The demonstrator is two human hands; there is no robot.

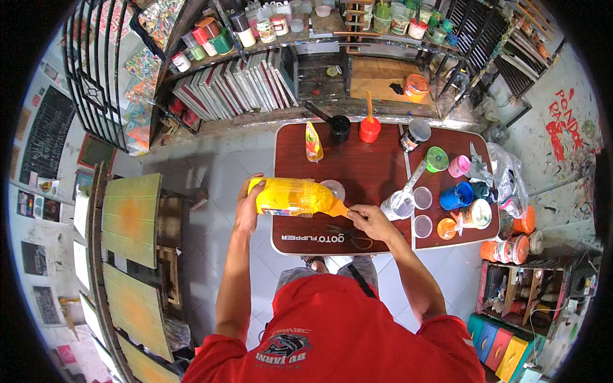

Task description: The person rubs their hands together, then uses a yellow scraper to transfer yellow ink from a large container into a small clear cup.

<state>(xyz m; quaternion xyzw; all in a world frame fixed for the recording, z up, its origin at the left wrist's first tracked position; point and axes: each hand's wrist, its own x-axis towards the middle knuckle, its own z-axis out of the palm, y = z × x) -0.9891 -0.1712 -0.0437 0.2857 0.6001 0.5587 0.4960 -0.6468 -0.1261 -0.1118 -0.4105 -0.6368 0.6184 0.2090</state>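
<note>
A large yellow paint jar (285, 195) is held on its side above the near left of the red-brown table (377, 153). My left hand (248, 203) is wrapped round the jar's base end. In my right hand (373, 222) is the handle of an orange spatula (336, 207), its blade at the jar's mouth. A clear plastic cup (333, 189) stands on the table just behind the jar's mouth, partly hidden by it. Scissors (355, 240) with dark handles lie near the table's front edge, below my right hand.
Across the table stand a yellow pouch (313, 142), a black pot (339, 129), a red pot (370, 130), a dark jar (416, 135), a white tub (397, 205) and a blue jar (456, 196). A rack with yellowish boards (131, 217) is at left; shelves of paint tubs line the back.
</note>
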